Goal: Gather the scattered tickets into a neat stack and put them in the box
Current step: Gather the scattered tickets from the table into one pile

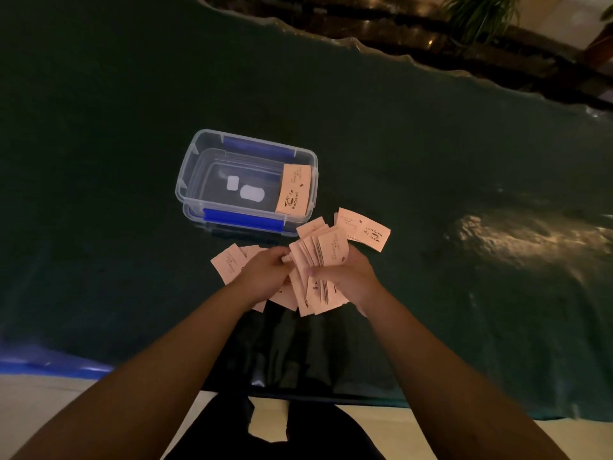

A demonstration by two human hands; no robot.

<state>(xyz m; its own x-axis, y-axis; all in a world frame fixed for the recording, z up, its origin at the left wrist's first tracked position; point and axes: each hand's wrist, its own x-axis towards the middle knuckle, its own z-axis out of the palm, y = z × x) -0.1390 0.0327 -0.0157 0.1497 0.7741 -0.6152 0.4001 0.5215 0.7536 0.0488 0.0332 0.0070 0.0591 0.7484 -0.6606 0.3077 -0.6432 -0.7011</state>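
Pale pink coffee tickets lie on a dark green cloth in front of me. My right hand (348, 277) grips an uneven, fanned bundle of tickets (326, 257), held on edge. My left hand (265, 272) meets the bundle from the left, fingers on its edge, above more loose tickets (229, 262). A small pile of tickets (363, 229) rests flat just right of the bundle. The clear plastic box (189, 167) with blue clips stands open behind my hands. One ticket (293, 189) leans against its right inner wall.
The green cloth (464, 180) covers the table far to both sides, with a glare patch at right. Its wavy far edge meets a dark ledge with a plant (477, 14). A blue strip (49, 363) lies at the near left edge.
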